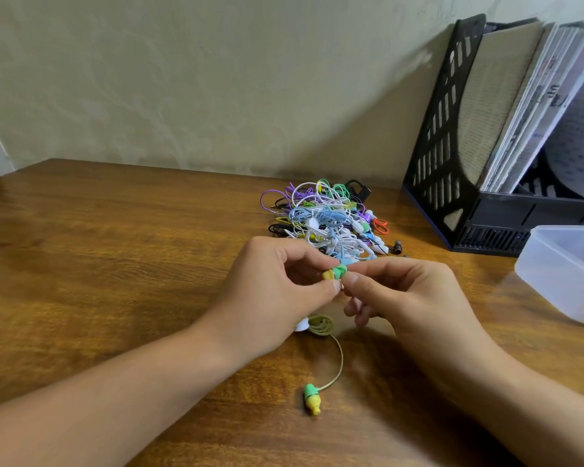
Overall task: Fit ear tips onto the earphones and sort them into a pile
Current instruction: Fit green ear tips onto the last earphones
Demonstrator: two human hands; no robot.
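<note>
Roughly midway through one pair, as I judged it from the single head view: my left hand [277,291] and right hand [408,294] met above the table [115,247], each pinching the same green-and-yellow earbud [335,272] between thumb and forefinger, so both sets of fingers were clenched on it. Its twin earbud [311,398] lay near the table's front edge, joined by a pale yellow-green cord [321,326] coiled beneath my hands. Behind them sat the pile of earphones [327,220], a many-coloured tangle. I could not tell how many in it already carried tips. The ear tip itself was hidden between my fingertips, so whether it was seated stayed unclear; the twin's end looked bare, though too small to be sure. A clear plastic box [560,274] was cut off at the right edge, its contents unseen. A black file rack [442,129] stood behind.
</note>
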